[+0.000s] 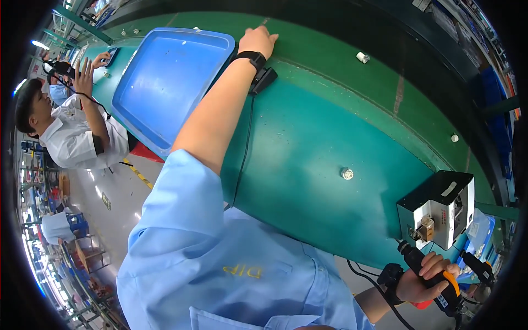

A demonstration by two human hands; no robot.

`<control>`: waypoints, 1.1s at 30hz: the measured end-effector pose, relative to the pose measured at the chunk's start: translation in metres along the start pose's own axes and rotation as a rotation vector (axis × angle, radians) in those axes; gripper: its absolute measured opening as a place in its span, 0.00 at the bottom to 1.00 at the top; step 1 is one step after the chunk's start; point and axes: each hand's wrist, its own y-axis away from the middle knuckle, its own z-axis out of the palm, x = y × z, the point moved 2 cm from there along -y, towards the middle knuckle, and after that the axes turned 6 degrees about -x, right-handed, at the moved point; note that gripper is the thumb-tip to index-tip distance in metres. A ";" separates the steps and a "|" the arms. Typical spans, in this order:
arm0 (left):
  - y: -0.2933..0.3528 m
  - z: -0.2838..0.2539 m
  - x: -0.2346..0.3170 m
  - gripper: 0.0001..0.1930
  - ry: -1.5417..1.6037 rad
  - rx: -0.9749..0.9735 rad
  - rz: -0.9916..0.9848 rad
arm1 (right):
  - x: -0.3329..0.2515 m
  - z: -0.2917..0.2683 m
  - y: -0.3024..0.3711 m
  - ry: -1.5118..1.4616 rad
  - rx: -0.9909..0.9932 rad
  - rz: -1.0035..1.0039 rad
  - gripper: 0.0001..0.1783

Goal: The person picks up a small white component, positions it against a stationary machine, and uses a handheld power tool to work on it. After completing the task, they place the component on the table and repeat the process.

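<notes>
My left hand (257, 43) reaches to the far side of the bench, over the green strip (324, 69), beside the upper right corner of a blue tray (165, 146). Its fingers are curled; anything in them is hidden. A black device (264, 81) with a cable sits by that wrist. In my right hand (426, 280), low on the right, is a black and orange electric screwdriver (410, 254). Its bit points at the brass-coloured front of a black and white screw feeder (462, 206). A small round silvery-white part (346, 173) lies on the green mat (291, 165).
Small white cylindrical parts (362, 57) stand along the green strip. A second screwdriver (478, 268) and a blue bin (481, 231) are beyond the feeder. To the left, a co-worker in a white shirt (82, 140) holds a black tool (63, 69). Cables (245, 154) cross the mat.
</notes>
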 end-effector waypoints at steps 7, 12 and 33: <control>0.099 -0.022 0.103 0.12 0.887 -0.520 0.481 | -0.021 -0.005 0.003 0.022 -0.005 -0.054 0.19; 0.247 -0.097 0.168 0.10 0.890 -0.785 0.899 | -0.036 -0.013 -0.019 0.067 0.018 -0.117 0.20; 0.309 -0.067 0.185 0.17 0.783 -1.024 0.849 | 0.002 -0.050 -0.080 -0.033 -0.323 0.135 0.16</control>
